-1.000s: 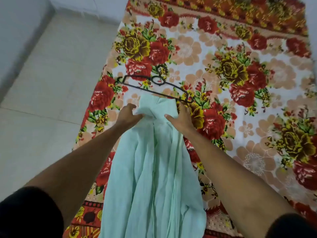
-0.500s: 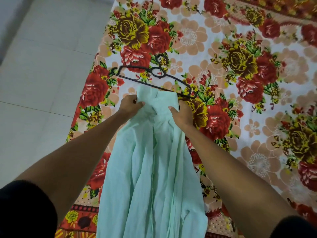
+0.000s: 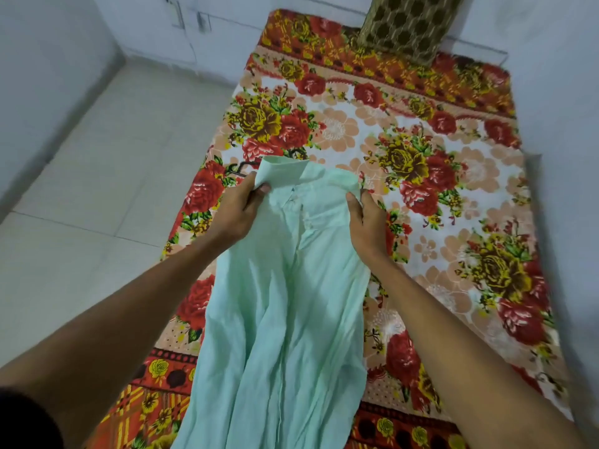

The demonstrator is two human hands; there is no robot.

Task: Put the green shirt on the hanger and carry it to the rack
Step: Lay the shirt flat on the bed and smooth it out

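The shirt (image 3: 285, 303) lies lengthwise on the bed (image 3: 470, 196), pale green, collar end away from you and the hem running off the bottom of the view. The top of it is lifted and spread between your two hands, collar flaps standing up.

Your left hand (image 3: 235, 210) grips the shirt's left shoulder edge: the thumb presses on top of the cloth and the fingers (image 3: 249, 181) are curled under it, clamped on the fabric. Your right hand (image 3: 364, 226) holds the opposite shoulder, thumb on the front and the other fingers wrapped behind the cloth, pinching it as well. Both forearms reach in from the bottom corners, with a dark sleeve (image 3: 26, 419) showing at the lower left.

The hanger (image 3: 240, 168) is on the bed just beyond your left hand, black, mostly covered by the raised collar; only a short piece shows to the left of the collar, and another dark bit peeks above it. Whether it touches the shirt you cannot tell from here.

The bed carries a sheet of red and yellow roses with an orange border. A brown patterned pillow (image 3: 408, 24) stands at the far end against the wall (image 3: 551, 59). Pale floor tiles (image 3: 97, 189) run along the left side.
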